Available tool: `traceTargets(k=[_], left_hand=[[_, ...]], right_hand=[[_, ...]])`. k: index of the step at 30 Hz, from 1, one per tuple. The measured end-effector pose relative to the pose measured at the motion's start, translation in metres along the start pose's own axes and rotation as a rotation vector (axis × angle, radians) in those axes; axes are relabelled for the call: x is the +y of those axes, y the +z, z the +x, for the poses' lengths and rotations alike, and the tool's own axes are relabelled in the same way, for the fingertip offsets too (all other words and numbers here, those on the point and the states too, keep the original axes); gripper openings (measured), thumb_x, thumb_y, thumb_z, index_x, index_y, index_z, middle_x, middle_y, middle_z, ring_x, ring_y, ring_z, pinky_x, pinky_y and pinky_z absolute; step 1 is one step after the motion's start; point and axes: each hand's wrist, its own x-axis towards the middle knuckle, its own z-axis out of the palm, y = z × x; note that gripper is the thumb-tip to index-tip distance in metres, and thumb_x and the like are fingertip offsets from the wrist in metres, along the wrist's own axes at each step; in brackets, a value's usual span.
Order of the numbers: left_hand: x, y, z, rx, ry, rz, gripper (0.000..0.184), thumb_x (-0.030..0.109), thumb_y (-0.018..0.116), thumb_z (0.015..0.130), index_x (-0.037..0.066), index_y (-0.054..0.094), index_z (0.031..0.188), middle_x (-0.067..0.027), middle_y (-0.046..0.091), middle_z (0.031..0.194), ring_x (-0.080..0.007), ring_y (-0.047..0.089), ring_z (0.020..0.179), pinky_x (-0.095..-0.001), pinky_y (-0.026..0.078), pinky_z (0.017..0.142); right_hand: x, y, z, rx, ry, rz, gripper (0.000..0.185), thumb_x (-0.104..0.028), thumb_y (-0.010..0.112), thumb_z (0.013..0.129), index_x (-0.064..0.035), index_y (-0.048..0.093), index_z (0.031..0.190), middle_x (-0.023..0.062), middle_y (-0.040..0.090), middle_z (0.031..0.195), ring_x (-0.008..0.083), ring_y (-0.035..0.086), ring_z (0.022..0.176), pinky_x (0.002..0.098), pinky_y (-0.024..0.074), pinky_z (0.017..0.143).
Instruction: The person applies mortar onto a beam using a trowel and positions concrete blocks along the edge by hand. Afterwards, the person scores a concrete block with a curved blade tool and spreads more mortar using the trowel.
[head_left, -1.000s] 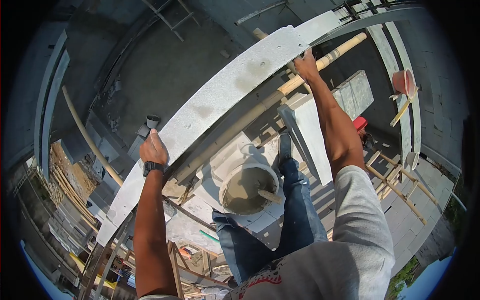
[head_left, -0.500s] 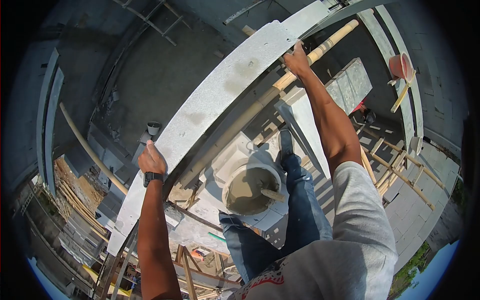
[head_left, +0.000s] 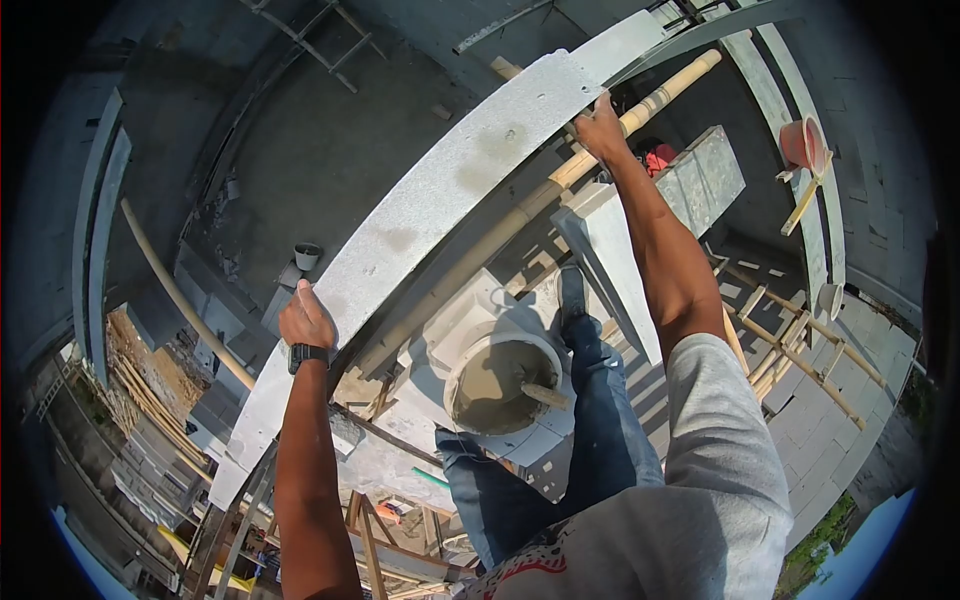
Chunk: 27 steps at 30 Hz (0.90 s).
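Chalky white, a long slab (head_left: 410,215) slanted beyond the bucket (head_left: 500,431), the left hand (head_left: 307,322) and right hand (head_left: 601,132) pinching its near edge, well apart. It seemed stiff, heavy and chip-prone, best held that wide.

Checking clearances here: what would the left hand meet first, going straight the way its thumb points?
The left hand would seem to reach the small bucket first, but that may lie well below, so contact is unclear.

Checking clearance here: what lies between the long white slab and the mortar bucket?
A bamboo pole and pale blocks lie between slab and bucket, in the head view.
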Motion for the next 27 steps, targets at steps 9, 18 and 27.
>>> traceTargets(k=[9, 18, 27], left_hand=[[0.007, -0.006, 0.003, -0.047, 0.008, 0.008, 0.059, 0.039, 0.034, 0.107, -0.003, 0.07, 0.086, -0.0324, 0.065, 0.083, -0.0528, 0.063, 0.082, -0.0583, 0.047, 0.071], [0.005, -0.01, 0.004, -0.129, -0.089, 0.003, 0.059, 0.04, 0.032, 0.107, -0.001, 0.07, 0.088, -0.0306, 0.068, 0.088, -0.0506, 0.064, 0.085, -0.0574, 0.048, 0.078], [0.007, -0.017, 0.003, -0.139, -0.121, -0.002, 0.059, 0.04, 0.034, 0.106, 0.001, 0.071, 0.083, -0.0259, 0.07, 0.083, -0.0461, 0.066, 0.082, -0.0552, 0.049, 0.081]], right_hand=[[0.028, 0.005, 0.011, -0.019, 0.022, -0.01, 0.072, -0.019, 0.057, 0.081, 0.003, 0.037, 0.147, 0.032, 0.058, 0.136, 0.049, 0.056, 0.127, 0.0448, 0.0429, 0.109], [-0.081, -0.024, -0.052, 0.366, -0.081, -0.118, 0.046, -0.011, 0.054, 0.089, 0.0062, 0.055, 0.131, 0.0276, 0.058, 0.127, 0.0397, 0.057, 0.119, 0.046, 0.0431, 0.106], [-0.307, 0.046, -0.148, -0.442, -0.598, 1.137, 0.035, -0.027, 0.056, 0.098, -0.0053, 0.045, 0.073, 0.0017, 0.033, 0.059, 0.0117, 0.026, 0.054, 0.0318, 0.0247, 0.054]])
